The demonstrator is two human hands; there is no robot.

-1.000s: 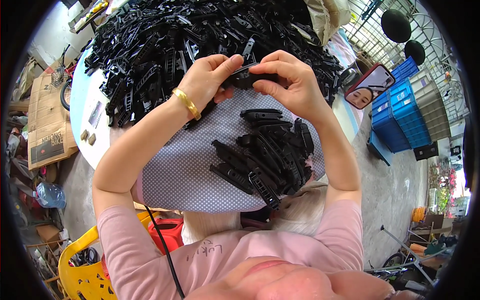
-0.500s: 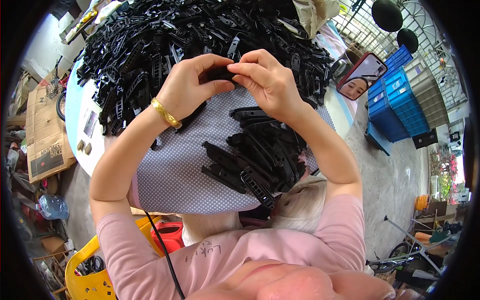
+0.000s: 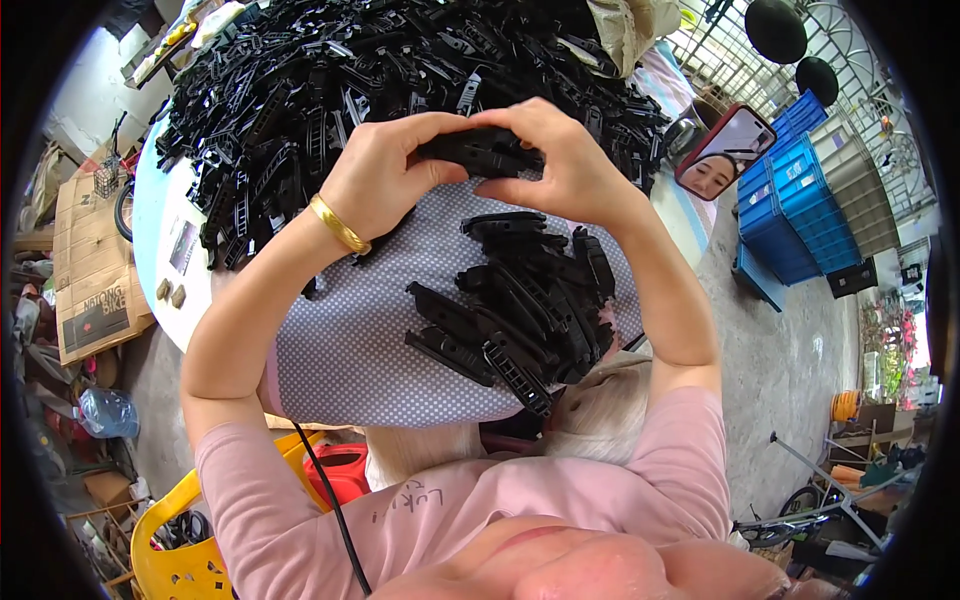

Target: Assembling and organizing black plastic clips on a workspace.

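Observation:
Between my two hands is a long black plastic part (image 3: 482, 152), held level above the cloth. My left hand (image 3: 385, 170) grips its left end, thumb below and fingers over the top. On the other end, my right hand (image 3: 560, 165) has closed, thumb beneath and fingers along the upper edge. A small pile of similar black plastic parts (image 3: 520, 300) lies on the dotted grey cloth (image 3: 350, 350) near my lap. Just beyond my hands spreads a large heap of the same black parts (image 3: 300, 90).
A phone (image 3: 725, 150) stands tilted at the table's right side. Blue crates (image 3: 790, 210) are stacked on the floor beyond it. Two small brownish pieces (image 3: 172, 293) rest on the table's left edge, near a cardboard sheet (image 3: 95, 270). A yellow chair (image 3: 165, 530) is at lower left.
My right hand has gone from a fingertip pinch at the part's end to a wider grip around it. More of the black part now shows between my hands.

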